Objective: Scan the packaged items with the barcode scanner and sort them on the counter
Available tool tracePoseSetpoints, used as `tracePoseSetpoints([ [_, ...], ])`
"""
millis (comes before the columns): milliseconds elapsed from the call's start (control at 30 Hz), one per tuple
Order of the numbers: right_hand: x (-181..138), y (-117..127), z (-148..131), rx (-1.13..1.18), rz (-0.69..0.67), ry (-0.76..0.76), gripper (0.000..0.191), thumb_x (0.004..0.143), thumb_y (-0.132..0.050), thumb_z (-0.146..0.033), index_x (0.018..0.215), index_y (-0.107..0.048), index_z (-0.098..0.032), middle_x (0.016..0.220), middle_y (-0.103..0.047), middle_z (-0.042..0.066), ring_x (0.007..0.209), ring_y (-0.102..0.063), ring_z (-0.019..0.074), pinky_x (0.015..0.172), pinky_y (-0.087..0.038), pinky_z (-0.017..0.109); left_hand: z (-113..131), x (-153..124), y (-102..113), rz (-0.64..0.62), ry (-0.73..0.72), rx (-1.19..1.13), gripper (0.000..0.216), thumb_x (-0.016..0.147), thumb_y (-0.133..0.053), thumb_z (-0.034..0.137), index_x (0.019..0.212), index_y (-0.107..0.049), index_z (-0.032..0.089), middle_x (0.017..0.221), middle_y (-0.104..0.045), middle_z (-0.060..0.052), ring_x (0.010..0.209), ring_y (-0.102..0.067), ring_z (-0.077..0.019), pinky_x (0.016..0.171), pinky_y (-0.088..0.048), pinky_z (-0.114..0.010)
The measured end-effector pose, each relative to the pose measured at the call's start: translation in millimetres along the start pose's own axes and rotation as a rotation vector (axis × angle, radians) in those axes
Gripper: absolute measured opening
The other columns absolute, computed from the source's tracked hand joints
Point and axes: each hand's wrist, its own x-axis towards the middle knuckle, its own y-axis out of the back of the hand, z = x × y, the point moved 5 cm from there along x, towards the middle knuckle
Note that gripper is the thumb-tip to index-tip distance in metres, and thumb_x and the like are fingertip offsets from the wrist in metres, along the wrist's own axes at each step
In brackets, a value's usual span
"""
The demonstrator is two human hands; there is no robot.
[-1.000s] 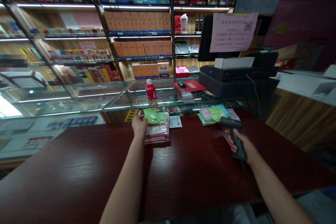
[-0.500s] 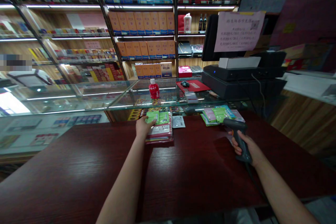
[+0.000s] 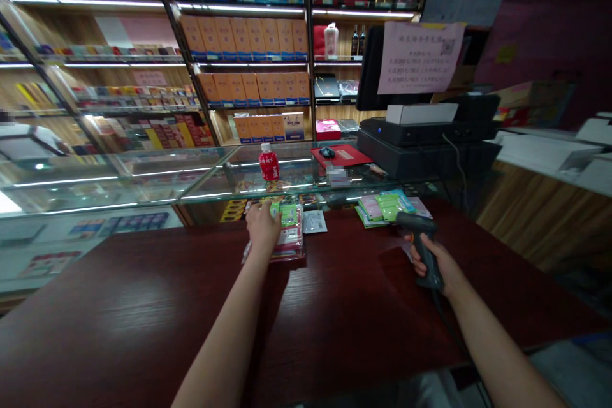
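Observation:
My left hand (image 3: 264, 228) is over the left part of a stack of flat plastic-wrapped packets (image 3: 290, 243). Its fingers curl down onto a green packet (image 3: 275, 206) on top; the fingertips are partly hidden. A second green packet (image 3: 289, 214) lies just right of the thumb. A small silvery sachet (image 3: 314, 222) rests beside the stack. On the right, my right hand (image 3: 433, 261) is wrapped round the handle of a dark barcode scanner (image 3: 417, 223), held above the table. Beyond the scanner's head lies a pile of green and pink packets (image 3: 382, 208).
The dark red table (image 3: 157, 319) meets a glass counter (image 3: 215, 172) bearing a red bottle (image 3: 269, 164), a mouse (image 3: 327, 152) on a red mat (image 3: 351, 154), and a monitor (image 3: 370, 73) above a black cash drawer (image 3: 401, 156). Shelves hold orange boxes (image 3: 248, 38). A person (image 3: 29, 143) stands far left.
The view has turned slightly, shifting the scene left. My left hand has moved right across the stack and covers more of the green packet. My right hand still holds the scanner.

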Motion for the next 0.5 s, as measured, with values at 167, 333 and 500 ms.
tracePoseSetpoints([
  [167,0.4,1.5,-9.1,0.051,0.058,0.094,0.033,0.075,-0.069,-0.047,0.090,-0.063,-0.019,0.053,-0.052,-0.005,0.035,-0.040,0.0059,0.032,-0.035,0.017,74.1,-14.3,-9.6,0.035,-0.240,-0.202,0.033,0.081,-0.055,0.027,0.112,-0.061,0.018,0.113,-0.056,-0.013,0.111,-0.050,-0.0285,0.099,-0.038,-0.042],
  [333,-0.3,7.5,-19.5,0.113,0.164,0.184,0.035,0.073,-0.071,-0.048,0.089,-0.061,-0.019,0.053,-0.053,-0.005,0.038,-0.044,0.0069,0.034,-0.036,0.018,148.9,-41.8,-47.0,-0.135,-0.361,-0.432,0.026,0.077,-0.059,0.020,0.103,-0.065,0.018,0.105,-0.061,-0.012,0.104,-0.054,-0.0263,0.096,-0.041,-0.040],
  [500,2.6,12.9,-21.9,0.138,0.198,0.206,0.037,0.072,-0.071,-0.051,0.088,-0.059,-0.020,0.053,-0.052,-0.005,0.038,-0.044,0.0081,0.034,-0.037,0.019,203.9,-64.6,-100.0,-0.367,-0.219,-0.764,0.020,0.070,-0.064,0.011,0.089,-0.068,0.018,0.090,-0.067,-0.009,0.082,-0.062,-0.0205,0.085,-0.047,-0.034],
])
